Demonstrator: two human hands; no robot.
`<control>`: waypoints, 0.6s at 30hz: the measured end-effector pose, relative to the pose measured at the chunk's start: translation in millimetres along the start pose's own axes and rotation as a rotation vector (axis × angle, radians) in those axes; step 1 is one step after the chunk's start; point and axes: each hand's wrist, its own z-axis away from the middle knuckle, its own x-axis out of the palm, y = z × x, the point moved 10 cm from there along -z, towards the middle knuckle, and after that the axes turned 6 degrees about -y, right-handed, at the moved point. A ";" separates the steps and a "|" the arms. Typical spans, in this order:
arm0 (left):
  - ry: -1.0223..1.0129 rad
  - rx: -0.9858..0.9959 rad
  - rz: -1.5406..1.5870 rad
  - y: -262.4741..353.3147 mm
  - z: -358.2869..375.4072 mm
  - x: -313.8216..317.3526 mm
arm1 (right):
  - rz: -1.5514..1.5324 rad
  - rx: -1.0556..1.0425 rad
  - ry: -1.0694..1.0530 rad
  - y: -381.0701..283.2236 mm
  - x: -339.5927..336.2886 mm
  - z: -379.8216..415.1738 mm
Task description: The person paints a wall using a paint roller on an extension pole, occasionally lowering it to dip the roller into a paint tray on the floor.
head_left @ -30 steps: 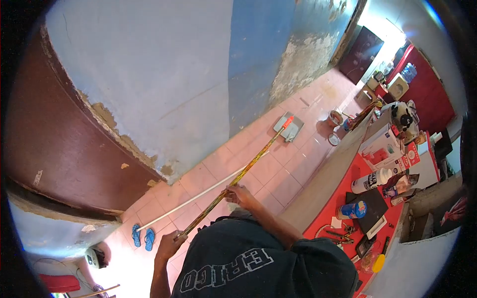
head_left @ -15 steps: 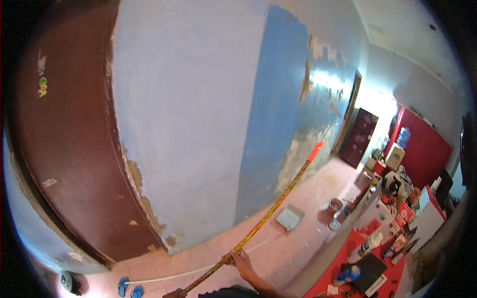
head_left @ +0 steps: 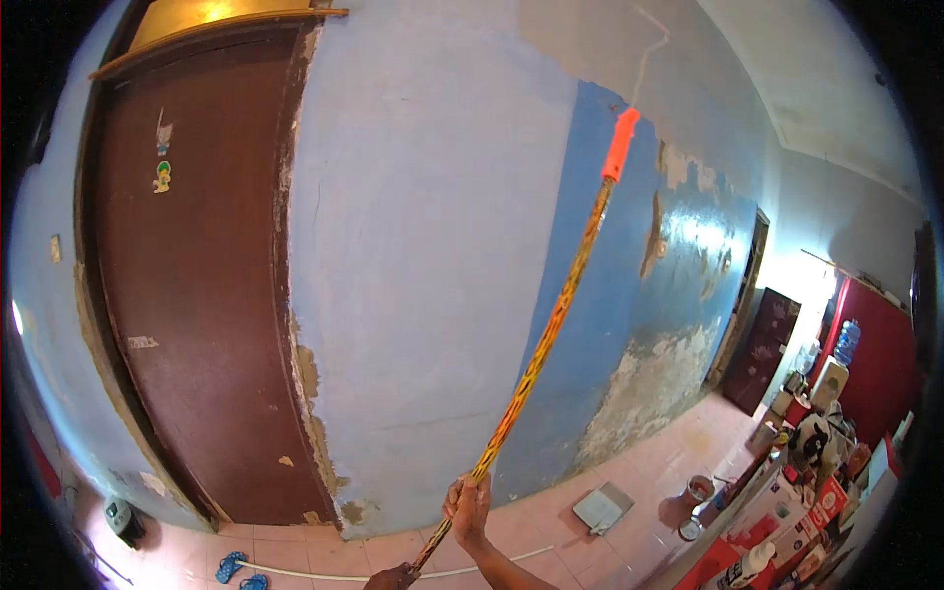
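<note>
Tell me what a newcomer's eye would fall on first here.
Probably the long patterned pole, slanting up across the middle from the right hand and left hand to its vivid orange end. Next might come the dark brown door on the left, then the bright blue wall stripe behind the pole.
</note>
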 end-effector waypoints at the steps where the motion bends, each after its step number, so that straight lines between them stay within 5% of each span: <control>1: -0.008 0.069 -0.053 13.2 -10.6 10.1 | 0.052 -0.015 -0.029 -5.3 -3.8 -6.7; 4: -0.035 -0.002 -0.143 14.4 -32.9 43.1 | 0.116 -0.035 -0.077 -13.6 -15.6 -21.6; 6: -0.052 0.175 -0.066 24.2 -46.1 63.4 | 0.135 -0.038 -0.094 -16.0 -24.4 -22.5; 9: -0.082 0.144 -0.039 55.2 -42.8 74.3 | 0.158 0.009 -0.129 -15.1 -32.4 -25.7; 18: 0.087 0.123 -0.063 23.0 -52.2 106.0 | 0.148 0.021 -0.203 -11.6 -35.3 -24.2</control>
